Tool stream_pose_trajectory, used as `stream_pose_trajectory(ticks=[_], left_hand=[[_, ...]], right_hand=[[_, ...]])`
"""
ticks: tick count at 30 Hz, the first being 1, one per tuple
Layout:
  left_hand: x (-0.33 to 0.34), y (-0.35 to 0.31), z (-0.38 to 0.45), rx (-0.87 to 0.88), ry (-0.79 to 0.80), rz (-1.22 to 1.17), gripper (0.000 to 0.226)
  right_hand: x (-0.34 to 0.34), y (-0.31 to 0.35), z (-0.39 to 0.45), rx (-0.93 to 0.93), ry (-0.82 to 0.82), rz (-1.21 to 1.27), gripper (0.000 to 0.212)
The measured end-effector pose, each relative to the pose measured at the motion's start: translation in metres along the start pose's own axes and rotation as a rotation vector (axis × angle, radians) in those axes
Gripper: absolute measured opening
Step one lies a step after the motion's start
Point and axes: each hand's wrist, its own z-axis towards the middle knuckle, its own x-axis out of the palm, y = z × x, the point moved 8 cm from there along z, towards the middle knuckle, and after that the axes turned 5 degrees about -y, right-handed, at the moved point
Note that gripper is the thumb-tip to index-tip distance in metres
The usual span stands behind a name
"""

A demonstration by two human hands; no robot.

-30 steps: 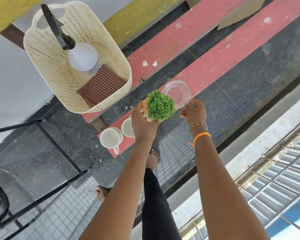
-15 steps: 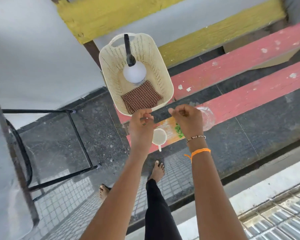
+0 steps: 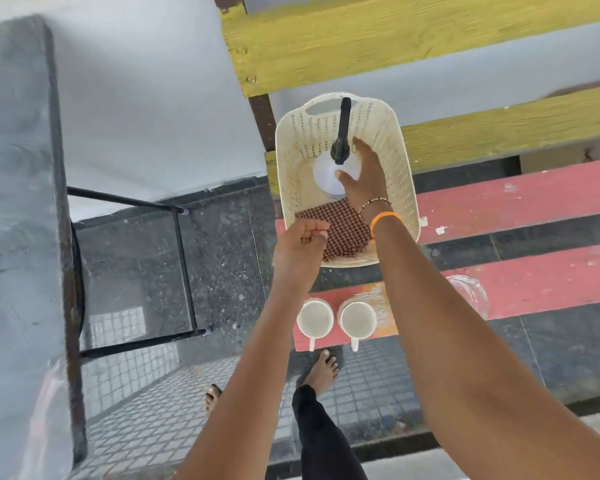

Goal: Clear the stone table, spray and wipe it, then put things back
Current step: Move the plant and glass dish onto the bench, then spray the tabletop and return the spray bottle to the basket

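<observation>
Head view: you looked down over both of your arms at a red slatted surface [image 3: 520, 202] and a dark speckled floor [image 3: 222, 258].
Right hand: your right hand [image 3: 362, 174] reached into the cream basket [image 3: 400, 174], fingers spread and loosely curved around the shoulder of the white spray bottle [image 3: 324, 173]; whether it had actually gripped the bottle could not be told.
Left hand: your left hand [image 3: 300, 242] hung at the basket's near left rim with fingers curled in; it appeared to hold nothing, though the fingertips were hard to make out.
Spray bottle: it stood upright in the basket, its black trigger head [image 3: 342, 133] pointing to the far side.
Cloth: a brown checked cloth [image 3: 343, 230] lay on the basket's bottom, just near of the bottle, partly under your right wrist.
Basket: it sat on the far red slat, at its left end.
Cups: two white cups [image 3: 315, 319] [image 3: 357, 319] stood side by side on the near slat's left end, handles toward you.
Glass dish: a clear glass dish [image 3: 471, 292] showed on the near slat, partly behind your right forearm.
Stone table: its grey top [image 3: 14, 202] ran down the left edge on black metal legs [image 3: 184, 265].
</observation>
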Motion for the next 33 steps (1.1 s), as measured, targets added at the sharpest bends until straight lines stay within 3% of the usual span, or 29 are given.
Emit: stream_pose_trajectory(ticks=[6, 10, 16, 20, 27, 31, 33], left_hand=[[-0.007, 0.005, 0.004, -0.03, 0.0, -0.017, 0.018], [-0.025, -0.004, -0.002, 0.0, 0.005, -0.058, 0.021], [-0.081, -0.012, -0.018, 0.049, -0.095, -0.172, 0.022], [-0.137, -0.016, -0.038, 0.073, -0.15, -0.257, 0.025], [-0.266, 0.002, -0.086, 0.099, -0.289, -0.362, 0.028], [-0.358, 0.033, -0.124, 0.09, -0.39, -0.459, 0.026], [-0.404, 0.057, -0.144, 0.069, -0.432, -0.483, 0.022]], right_hand=[[0.005, 0.008, 0.019, -0.061, -0.095, 0.112, 0.023], [-0.007, 0.03, -0.002, -0.111, -0.152, 0.222, 0.02], [-0.035, 0.114, -0.064, -0.305, -0.177, 0.419, 0.009], [-0.034, 0.167, -0.115, -0.362, -0.128, 0.452, 0.016], [0.048, 0.211, -0.209, -0.064, 0.014, 0.775, 0.008], [0.102, 0.249, -0.273, -0.021, 0.088, 0.792, 0.027], [0.134, 0.273, -0.309, -0.047, 0.185, 0.79, 0.025]])
